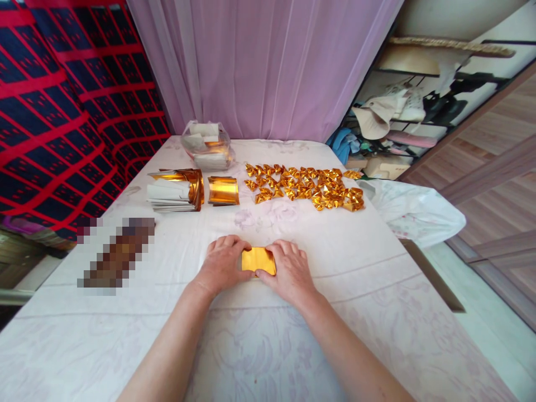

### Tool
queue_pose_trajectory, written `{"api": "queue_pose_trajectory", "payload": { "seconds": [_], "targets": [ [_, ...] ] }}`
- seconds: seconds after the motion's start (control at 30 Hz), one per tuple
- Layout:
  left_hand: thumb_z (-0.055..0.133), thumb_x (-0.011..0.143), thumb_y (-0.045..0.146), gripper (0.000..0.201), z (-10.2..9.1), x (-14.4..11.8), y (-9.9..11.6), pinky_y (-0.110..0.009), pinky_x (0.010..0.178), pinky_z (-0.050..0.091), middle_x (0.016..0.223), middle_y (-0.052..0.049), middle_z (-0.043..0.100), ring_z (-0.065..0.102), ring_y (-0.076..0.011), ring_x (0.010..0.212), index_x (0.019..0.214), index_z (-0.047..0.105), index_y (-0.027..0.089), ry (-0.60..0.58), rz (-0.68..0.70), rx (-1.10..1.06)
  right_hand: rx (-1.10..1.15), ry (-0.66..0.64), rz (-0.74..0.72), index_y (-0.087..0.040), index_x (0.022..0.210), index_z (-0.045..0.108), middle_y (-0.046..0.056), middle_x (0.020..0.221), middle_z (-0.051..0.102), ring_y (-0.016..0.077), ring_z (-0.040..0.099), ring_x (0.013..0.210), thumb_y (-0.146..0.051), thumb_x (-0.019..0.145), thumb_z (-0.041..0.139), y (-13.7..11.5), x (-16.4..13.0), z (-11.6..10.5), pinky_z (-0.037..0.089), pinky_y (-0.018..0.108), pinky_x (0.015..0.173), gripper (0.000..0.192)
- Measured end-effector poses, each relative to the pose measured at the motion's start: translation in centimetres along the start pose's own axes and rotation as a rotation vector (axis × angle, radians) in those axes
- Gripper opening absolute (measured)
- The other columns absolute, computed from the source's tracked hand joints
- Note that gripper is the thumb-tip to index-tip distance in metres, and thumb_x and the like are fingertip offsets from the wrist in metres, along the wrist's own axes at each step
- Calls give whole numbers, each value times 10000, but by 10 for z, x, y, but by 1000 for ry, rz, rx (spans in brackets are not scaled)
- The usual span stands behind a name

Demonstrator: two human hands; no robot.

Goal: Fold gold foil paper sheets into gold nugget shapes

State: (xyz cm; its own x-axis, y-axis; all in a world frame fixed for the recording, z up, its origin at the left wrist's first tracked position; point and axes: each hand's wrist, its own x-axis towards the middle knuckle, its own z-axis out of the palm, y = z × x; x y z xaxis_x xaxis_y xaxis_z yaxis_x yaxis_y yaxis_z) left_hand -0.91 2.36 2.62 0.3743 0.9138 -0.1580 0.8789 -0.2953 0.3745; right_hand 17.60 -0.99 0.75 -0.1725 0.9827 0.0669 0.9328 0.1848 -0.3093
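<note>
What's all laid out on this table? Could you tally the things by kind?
Gold sheet pressed between left hand and right hand: 1
Piles of folded gold pieces, too many to count singly: 1
Stacks of gold and white paper: 1
Curled gold sheet bundles: 1
Clear bags of paper: 1
White plastic bags at the table's edge: 1
Total: 6

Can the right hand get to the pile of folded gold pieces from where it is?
Probably yes. The right hand rests on the gold sheet, and only bare tablecloth lies between it and the folded gold pieces. It would have to let go of the sheet first.
</note>
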Motion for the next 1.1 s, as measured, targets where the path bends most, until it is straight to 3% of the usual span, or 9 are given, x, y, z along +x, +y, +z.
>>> {"api": "queue_pose_trajectory", "payload": {
  "seconds": [0.27,0.53,0.9,1.1],
  "targets": [
    [731,681,441,529,-1,0,0,-478,1010,352,1239,-63,556,468,-316,1198,1169,603,280,-4,12,11,65,-64,-100,-238,1207,589,87,1258,555,277,485,1148,-464,759,736,19,-1,-4,374,406,902,523],
    [728,681,443,526,0,1,-2,-476,1027,337,1276,-60,540,455,-318,1224,1170,599,299,-10,4,8,161,-207,-247,-274,1314,558,78,1358,505,258,448,1248,-248,783,700,47,4,-10,372,414,997,550],
    [711,695,584,596,10,-5,24,-483,1014,316,1218,-96,549,465,-329,1181,1162,576,238,70,-106,86,176,-184,-250,-249,1305,564,84,1374,499,248,442,1255,-217,773,661,45,1,-11,362,405,1011,542],
    [715,708,489,561,13,-9,15,-458,1053,304,1278,-73,535,449,-306,1234,1202,563,271,64,-74,43,173,-192,-250,-227,1297,574,95,1389,490,258,432,1274,-224,781,661,47,2,-9,357,425,1026,524]
  ]
}}
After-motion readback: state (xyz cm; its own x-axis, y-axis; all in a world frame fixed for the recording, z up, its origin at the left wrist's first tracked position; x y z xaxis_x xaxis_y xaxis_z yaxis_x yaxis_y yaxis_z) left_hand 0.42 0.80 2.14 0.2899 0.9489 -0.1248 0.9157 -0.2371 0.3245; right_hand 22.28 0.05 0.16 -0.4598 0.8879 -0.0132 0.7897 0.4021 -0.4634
